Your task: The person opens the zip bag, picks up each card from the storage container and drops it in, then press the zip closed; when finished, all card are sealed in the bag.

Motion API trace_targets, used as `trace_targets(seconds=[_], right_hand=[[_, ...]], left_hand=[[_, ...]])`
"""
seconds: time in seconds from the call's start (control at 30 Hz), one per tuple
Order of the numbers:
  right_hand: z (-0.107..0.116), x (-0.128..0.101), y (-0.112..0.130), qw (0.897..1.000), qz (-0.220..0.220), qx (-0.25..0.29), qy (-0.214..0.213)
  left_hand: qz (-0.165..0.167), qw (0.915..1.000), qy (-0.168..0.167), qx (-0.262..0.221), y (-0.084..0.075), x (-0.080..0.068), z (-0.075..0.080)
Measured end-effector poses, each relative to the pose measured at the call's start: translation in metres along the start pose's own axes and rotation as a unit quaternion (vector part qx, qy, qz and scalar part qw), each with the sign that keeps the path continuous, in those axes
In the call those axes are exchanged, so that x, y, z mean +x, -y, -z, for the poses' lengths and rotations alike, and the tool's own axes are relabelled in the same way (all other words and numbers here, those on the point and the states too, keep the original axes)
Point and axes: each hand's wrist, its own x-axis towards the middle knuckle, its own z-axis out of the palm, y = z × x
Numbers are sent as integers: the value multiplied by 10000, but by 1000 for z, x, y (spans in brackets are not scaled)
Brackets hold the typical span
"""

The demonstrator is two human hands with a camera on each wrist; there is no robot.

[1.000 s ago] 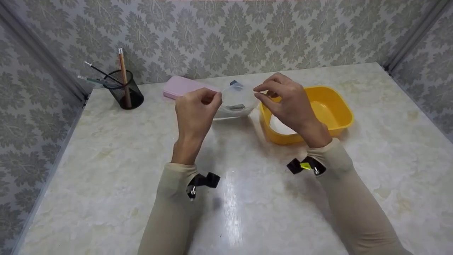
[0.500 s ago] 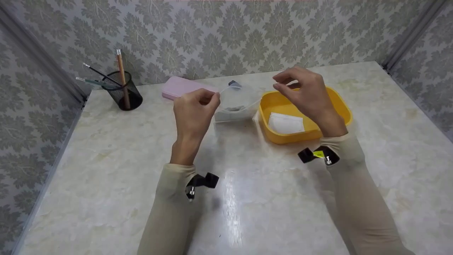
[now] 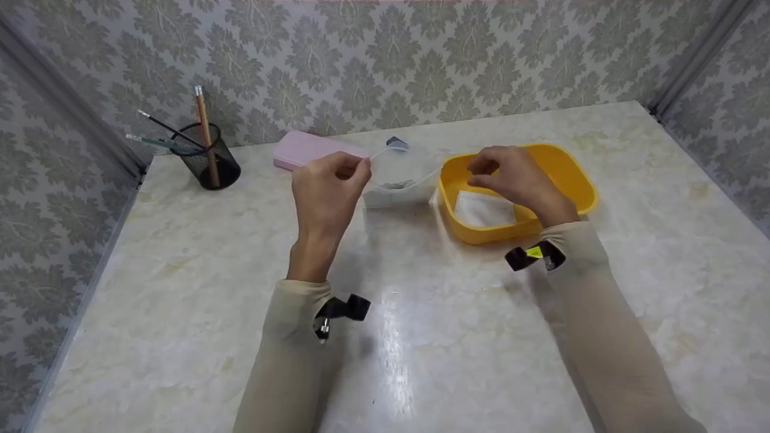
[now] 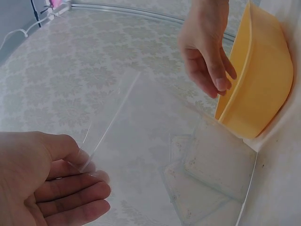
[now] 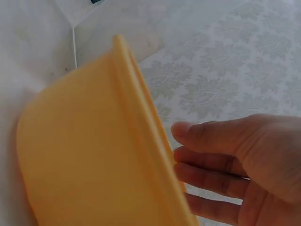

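Observation:
My left hand (image 3: 360, 167) pinches the top edge of a clear plastic bag (image 3: 402, 174) and holds it up above the table. The bag's bottom rests on the table against a yellow tub (image 3: 577, 180). In the left wrist view, white square packets (image 4: 216, 165) lie inside the bag (image 4: 141, 122), and my left hand (image 4: 84, 165) grips its rim. My right hand (image 3: 481, 174) hovers over the tub with relaxed fingers and holds nothing. A white packet (image 3: 484, 210) lies in the tub. The right wrist view shows the tub's rim (image 5: 136, 122) just beside my fingers (image 5: 211, 136).
A black mesh pen holder (image 3: 207, 157) with pencils stands at the back left. A pink case (image 3: 304, 151) lies behind the bag. Patterned walls close the table (image 3: 421, 337) at the back and on both sides.
My right hand has let go of the bag's right edge, swung right and dropped low over the yellow tub. The bag has sagged toward the table. My left hand has kept its pinch.

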Motion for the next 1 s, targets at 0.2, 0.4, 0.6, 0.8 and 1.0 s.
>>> trace_targets(seconds=[0.2,0.4,0.6,0.8,1.0], right_hand=[[-11,5,-12,9980,-280,-127,550],[-19,7,-20,9953,-427,-287,825],[-21,7,-26,9949,-351,-496,808],[-21,7,-27,9942,-603,-410,793],[-22,9,-28,9945,-733,-264,704]], left_hand=[[-13,10000,-28,-15,0,0,1],[-14,10000,-57,-35,0,0,1],[7,10000,-52,-16,-2,1,1],[45,10000,-42,-1,-1,1,1],[55,10000,-42,16,0,1,1]])
